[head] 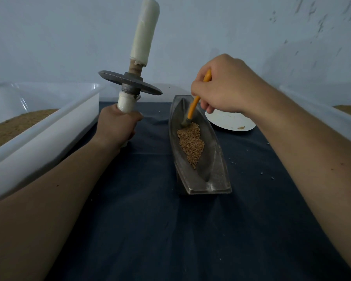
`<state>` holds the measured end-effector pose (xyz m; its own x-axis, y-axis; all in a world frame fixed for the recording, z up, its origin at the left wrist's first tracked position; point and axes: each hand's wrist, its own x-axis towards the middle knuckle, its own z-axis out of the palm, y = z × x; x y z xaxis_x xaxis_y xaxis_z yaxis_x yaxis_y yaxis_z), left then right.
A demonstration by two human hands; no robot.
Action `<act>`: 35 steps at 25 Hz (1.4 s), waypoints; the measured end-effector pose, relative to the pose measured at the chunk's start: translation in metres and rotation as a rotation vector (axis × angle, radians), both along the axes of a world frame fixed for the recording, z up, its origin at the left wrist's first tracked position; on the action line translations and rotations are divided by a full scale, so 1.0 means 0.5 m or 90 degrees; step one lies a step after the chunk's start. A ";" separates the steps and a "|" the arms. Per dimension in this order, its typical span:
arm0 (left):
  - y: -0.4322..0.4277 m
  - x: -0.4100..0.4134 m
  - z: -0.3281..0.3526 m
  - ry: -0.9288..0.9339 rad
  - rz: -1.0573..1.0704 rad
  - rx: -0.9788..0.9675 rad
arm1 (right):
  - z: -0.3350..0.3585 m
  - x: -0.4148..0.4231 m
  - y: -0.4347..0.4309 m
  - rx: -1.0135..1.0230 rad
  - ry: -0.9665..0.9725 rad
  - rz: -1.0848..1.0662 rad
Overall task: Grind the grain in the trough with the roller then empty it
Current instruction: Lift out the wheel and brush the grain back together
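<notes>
A grey boat-shaped metal trough (213, 171) lies lengthwise on the dark cloth, with a heap of brown grain (190, 145) in its groove. My right hand (225, 84) pinches an orange-handled brush (195, 104) whose bristles touch the far end of the grain. My left hand (118, 124) grips the lower white handle of the roller (130, 82), a dark metal disc on a white-wrapped axle. The roller stands upright in the air, left of the trough and clear of it.
A translucent plastic bin (49, 126) with brown ground grain sits at the left. Another bin (349, 116) with brown material is at the right edge. A white plate (229, 120) with a few crumbs lies behind the trough. A dark blue cloth (150, 220) covers the table.
</notes>
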<state>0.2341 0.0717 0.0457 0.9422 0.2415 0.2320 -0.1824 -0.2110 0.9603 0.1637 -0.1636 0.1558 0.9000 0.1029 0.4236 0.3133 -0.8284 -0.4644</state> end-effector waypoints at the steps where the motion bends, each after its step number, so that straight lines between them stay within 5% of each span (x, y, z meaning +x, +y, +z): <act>1: 0.000 0.000 0.000 0.000 0.001 0.003 | -0.002 0.002 -0.002 -0.007 0.001 -0.005; 15: -0.001 0.004 -0.002 -0.013 0.001 0.003 | -0.013 0.014 -0.027 -0.027 -0.013 0.010; 22: 0.000 0.003 -0.001 -0.019 -0.013 -0.004 | 0.024 -0.005 -0.019 -0.056 -0.171 0.047; 26: 0.001 0.002 -0.001 -0.018 -0.011 -0.004 | 0.016 -0.023 -0.002 -0.190 -0.100 0.133; 31: 0.000 0.001 -0.003 -0.021 -0.016 0.002 | 0.025 -0.023 0.000 -0.150 -0.180 0.142; 35: 0.001 0.001 -0.001 -0.020 -0.022 0.000 | 0.043 -0.031 -0.012 -0.169 -0.129 0.142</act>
